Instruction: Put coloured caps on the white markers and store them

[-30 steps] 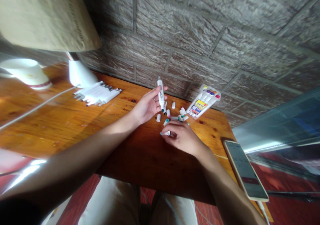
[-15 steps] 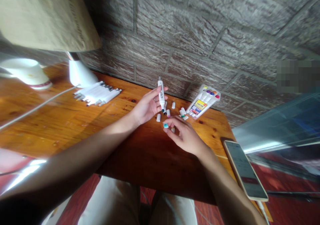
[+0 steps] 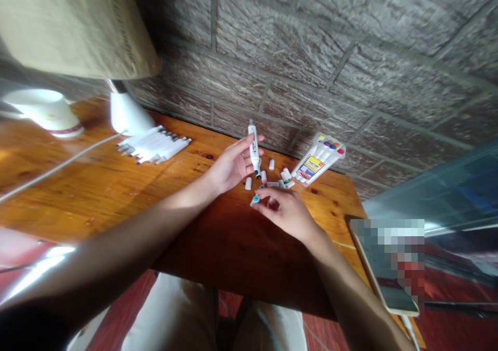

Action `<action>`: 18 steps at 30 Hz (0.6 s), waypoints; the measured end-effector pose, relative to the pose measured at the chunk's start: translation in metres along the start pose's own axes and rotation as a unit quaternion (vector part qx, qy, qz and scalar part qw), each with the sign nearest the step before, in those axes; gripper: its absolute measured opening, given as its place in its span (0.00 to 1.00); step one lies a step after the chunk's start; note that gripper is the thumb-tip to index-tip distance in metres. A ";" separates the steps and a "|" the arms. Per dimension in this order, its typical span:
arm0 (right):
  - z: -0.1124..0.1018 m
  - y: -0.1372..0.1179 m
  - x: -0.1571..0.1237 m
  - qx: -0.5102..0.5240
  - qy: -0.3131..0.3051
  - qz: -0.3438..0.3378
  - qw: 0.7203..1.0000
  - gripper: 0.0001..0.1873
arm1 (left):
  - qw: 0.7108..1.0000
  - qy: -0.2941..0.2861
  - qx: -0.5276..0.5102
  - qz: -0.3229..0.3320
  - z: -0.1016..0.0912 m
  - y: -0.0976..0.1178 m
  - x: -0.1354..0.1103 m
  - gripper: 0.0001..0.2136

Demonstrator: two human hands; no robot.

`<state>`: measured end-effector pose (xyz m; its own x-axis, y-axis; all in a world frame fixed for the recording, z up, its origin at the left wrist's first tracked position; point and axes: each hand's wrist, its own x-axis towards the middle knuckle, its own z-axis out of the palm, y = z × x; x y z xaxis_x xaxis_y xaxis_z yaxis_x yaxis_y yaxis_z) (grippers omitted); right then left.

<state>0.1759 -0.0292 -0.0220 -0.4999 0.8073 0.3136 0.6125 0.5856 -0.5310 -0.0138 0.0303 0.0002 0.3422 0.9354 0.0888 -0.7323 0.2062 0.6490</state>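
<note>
My left hand is closed round a white marker pen, held upright at a slight tilt with its dark end down and a bare grey tip on top. Between thumb and fingertips of my right hand is a marker cap with a teal end. Several loose white caps lie on the wooden table between and behind the hands, among them a white cap and a pink-edged cap. Part of the cap group is hidden by my right fingers.
A clear marker case with several markers stands against the brick wall. Left lie many white markers in a row by the lamp. A white mug sits further left. A phone with a cable lies at the right edge.
My right fingers have turned the teal cap slightly, moving it a little down and left. My left hand still holds the marker in nearly the same place.
</note>
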 end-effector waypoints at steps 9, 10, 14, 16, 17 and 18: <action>-0.024 0.021 0.026 -0.095 0.146 0.084 0.981 0.10 | 1.000 0.007 -0.002 0.002 0.001 0.000 0.000 0.11; -0.024 0.026 0.036 -0.125 0.131 0.113 0.977 0.11 | 1.000 0.004 -0.001 0.002 0.000 0.000 0.000 0.11; -0.015 0.034 0.075 -0.235 0.047 0.233 0.943 0.14 | 1.000 -0.001 -0.001 0.000 0.000 -0.001 -0.001 0.11; -0.010 0.033 0.090 -0.269 0.027 0.285 0.920 0.16 | 1.000 0.000 -0.002 -0.001 0.000 0.000 -0.001 0.11; -0.008 0.033 0.095 -0.276 0.023 0.299 0.913 0.16 | 1.000 0.000 -0.003 -0.001 0.000 0.000 -0.001 0.11; -0.007 0.033 0.099 -0.279 0.022 0.309 0.909 0.15 | 1.000 -0.001 -0.003 -0.001 -0.001 0.000 0.000 0.12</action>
<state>0.1505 0.0707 -0.0028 0.0622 0.9897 0.1292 0.9894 -0.0441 -0.1380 -0.0141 0.0301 -0.0004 0.3446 0.9345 0.0891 -0.7356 0.2099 0.6441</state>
